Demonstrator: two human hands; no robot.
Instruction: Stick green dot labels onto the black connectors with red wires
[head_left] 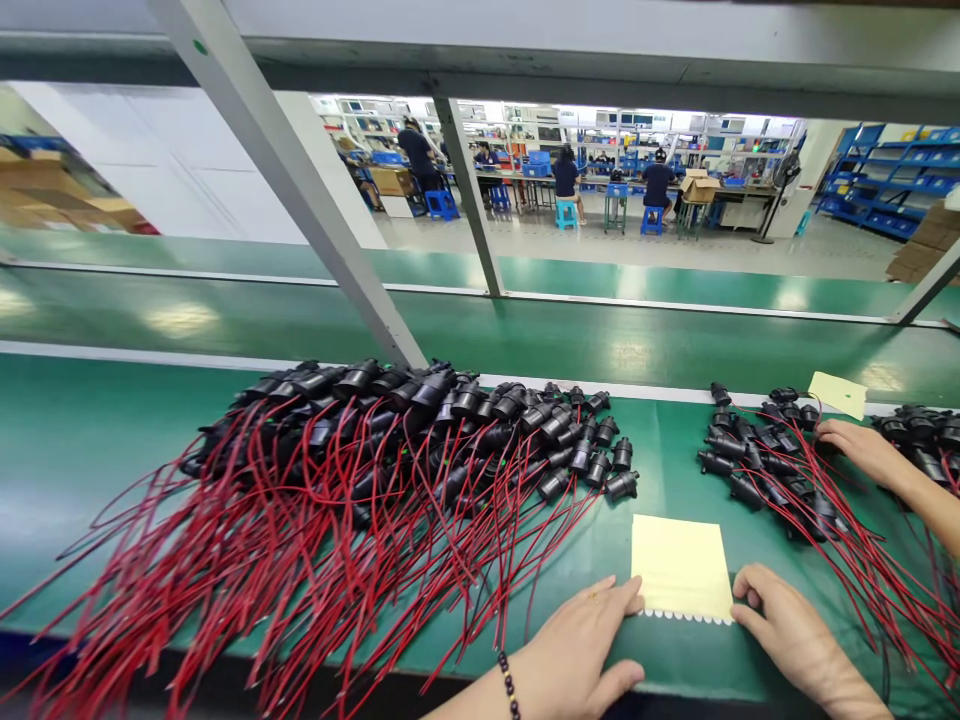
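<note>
A yellow sheet [679,562] with a row of white scalloped shapes along its near edge lies on the green bench. My left hand [574,640], wearing a dark bead bracelet, rests with fingers stretched out, their tips at the sheet's left edge. At the lower right corner of the sheet, my right hand [784,625] has its fingers curled, thumb and forefinger closed on the edge. Left of the sheet spreads a big heap of black cylindrical parts [465,400] with long red and black wires [300,560].
Another person's hand [862,450] reaches in from the right to a smaller pile of black wired parts [750,450]. A second yellow sheet [838,394] lies behind it. Grey frame posts [300,190] rise beyond the bench. People sit at far workstations.
</note>
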